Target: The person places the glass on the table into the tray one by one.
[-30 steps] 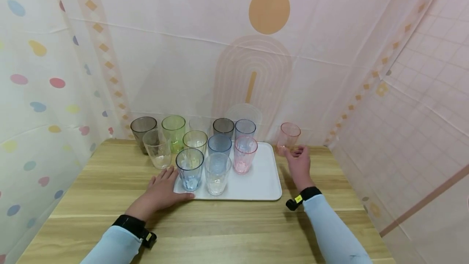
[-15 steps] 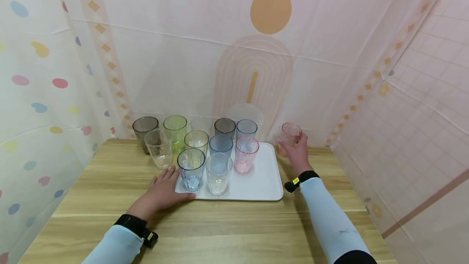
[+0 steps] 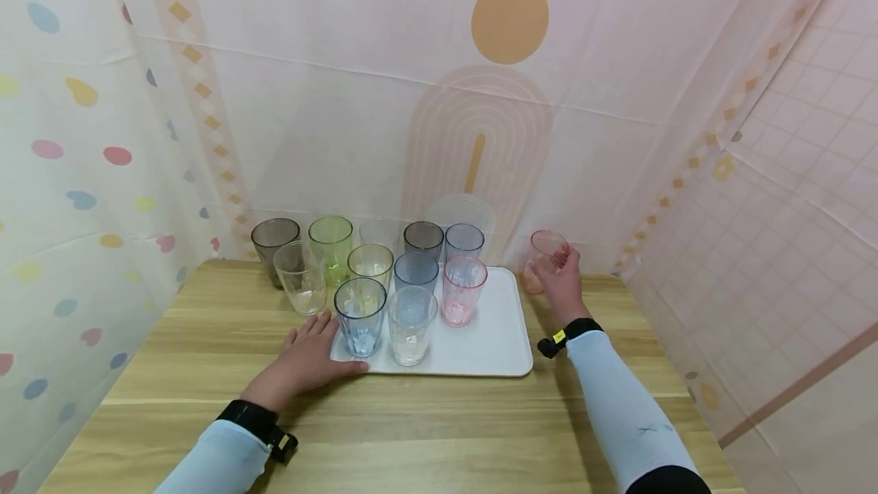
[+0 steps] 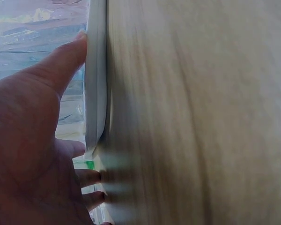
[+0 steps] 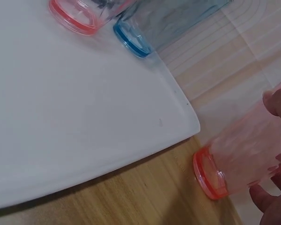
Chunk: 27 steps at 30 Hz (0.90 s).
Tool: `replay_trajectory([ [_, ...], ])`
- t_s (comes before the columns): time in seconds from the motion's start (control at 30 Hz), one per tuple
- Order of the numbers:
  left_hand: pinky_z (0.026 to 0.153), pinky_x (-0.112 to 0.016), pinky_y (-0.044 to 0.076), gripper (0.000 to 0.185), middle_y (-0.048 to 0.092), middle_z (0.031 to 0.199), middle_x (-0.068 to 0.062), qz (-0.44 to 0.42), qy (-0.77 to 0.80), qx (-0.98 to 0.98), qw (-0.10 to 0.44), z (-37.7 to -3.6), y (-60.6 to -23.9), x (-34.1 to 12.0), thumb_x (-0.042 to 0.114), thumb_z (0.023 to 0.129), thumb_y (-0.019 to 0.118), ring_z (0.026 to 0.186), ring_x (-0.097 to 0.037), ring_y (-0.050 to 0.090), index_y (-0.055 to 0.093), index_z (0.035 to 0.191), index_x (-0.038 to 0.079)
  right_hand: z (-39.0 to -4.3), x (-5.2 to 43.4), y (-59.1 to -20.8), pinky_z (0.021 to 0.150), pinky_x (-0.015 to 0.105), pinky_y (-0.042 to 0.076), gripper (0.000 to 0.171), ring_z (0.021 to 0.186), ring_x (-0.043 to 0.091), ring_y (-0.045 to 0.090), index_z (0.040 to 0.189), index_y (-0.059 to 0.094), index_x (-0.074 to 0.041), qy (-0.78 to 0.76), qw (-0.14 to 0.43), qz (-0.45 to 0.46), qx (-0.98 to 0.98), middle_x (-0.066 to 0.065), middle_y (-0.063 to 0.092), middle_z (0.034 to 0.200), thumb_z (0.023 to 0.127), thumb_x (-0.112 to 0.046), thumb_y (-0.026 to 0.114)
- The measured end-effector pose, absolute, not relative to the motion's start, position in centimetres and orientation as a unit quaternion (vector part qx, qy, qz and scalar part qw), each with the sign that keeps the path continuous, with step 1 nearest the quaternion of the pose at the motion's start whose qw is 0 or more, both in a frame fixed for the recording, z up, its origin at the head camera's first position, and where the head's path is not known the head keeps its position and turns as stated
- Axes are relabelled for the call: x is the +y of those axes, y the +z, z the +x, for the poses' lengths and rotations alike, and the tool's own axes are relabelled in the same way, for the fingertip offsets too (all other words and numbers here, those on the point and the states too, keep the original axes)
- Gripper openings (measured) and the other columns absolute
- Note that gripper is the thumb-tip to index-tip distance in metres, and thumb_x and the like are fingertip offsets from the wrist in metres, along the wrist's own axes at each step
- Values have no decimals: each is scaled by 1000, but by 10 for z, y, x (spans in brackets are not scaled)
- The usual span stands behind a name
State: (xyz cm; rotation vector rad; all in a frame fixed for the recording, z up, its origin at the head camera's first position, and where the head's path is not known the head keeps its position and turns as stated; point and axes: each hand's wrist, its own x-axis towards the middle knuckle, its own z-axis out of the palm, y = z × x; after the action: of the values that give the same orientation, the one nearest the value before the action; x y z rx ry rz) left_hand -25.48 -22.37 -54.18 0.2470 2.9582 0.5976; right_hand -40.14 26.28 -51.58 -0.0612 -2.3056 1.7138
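A pink glass (image 3: 542, 265) stands on the wood right of the tray. My right hand (image 3: 561, 284) holds it, thumb on the near side and fingers round the far side. In the right wrist view that glass (image 5: 239, 159) has a red base close to the tray's corner. My left hand (image 3: 309, 357) rests at the front left corner of the white tray (image 3: 497, 326), fingers spread. In the left wrist view its thumb (image 4: 68, 58) lies along the tray's rim (image 4: 96, 70). A blue glass (image 3: 360, 319) is nearest that hand on the tray.
The tray also bears a clear glass (image 3: 410, 326), another pink glass (image 3: 463, 292) and several more. Left of it stand a dark grey glass (image 3: 270, 238) and a clear glass (image 3: 302, 280) beside a green glass (image 3: 332, 242). A patterned curtain (image 3: 329, 113) hangs behind the table (image 3: 425, 433).
My right hand has moved up from beside the pink glass's lower part and taken hold of it. The left hand stays at the tray corner.
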Motion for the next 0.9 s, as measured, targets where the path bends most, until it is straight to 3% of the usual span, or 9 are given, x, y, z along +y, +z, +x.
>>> replay_trajectory([
  [0.13, 123, -85, 14, 131, 23, 173, -40, 83, 199, 975, 59, -255, -543, -222, 82, 85, 78, 159, -64, 20, 34, 167, -11, -394, 264, -515, 127, 48, 38, 85, 150, 35, 40, 165, 25, -5, 599, 124, -21, -791, 23, 40, 159, 104, -23, 81],
  [0.33, 122, -86, 15, 130, 23, 173, -41, 85, 199, 975, 54, -255, -542, -222, 82, 85, 77, 158, -65, 21, 35, 166, -11, -371, 262, -506, 119, 54, 45, 84, 146, 37, 42, 164, 28, -1, 584, 129, 4, -801, 25, 44, 154, 101, -14, 83],
  [0.57, 121, -87, 17, 131, 24, 173, -41, 84, 194, 976, 53, -256, -543, -223, 84, 85, 76, 158, -66, 21, 36, 165, -11, -335, 261, -497, 123, 61, 41, 86, 148, 39, 42, 166, 29, 1, 582, 115, 42, -804, 27, 44, 158, 100, -12, 83],
  [0.9, 121, -87, 16, 129, 23, 173, -41, 84, 199, 975, 52, -255, -542, -223, 81, 86, 77, 158, -66, 21, 35, 165, -12, -284, 239, -497, 112, 52, 45, 75, 139, 31, 49, 156, 39, -2, 587, 73, 79, -802, 22, 54, 149, 97, -9, 85],
])
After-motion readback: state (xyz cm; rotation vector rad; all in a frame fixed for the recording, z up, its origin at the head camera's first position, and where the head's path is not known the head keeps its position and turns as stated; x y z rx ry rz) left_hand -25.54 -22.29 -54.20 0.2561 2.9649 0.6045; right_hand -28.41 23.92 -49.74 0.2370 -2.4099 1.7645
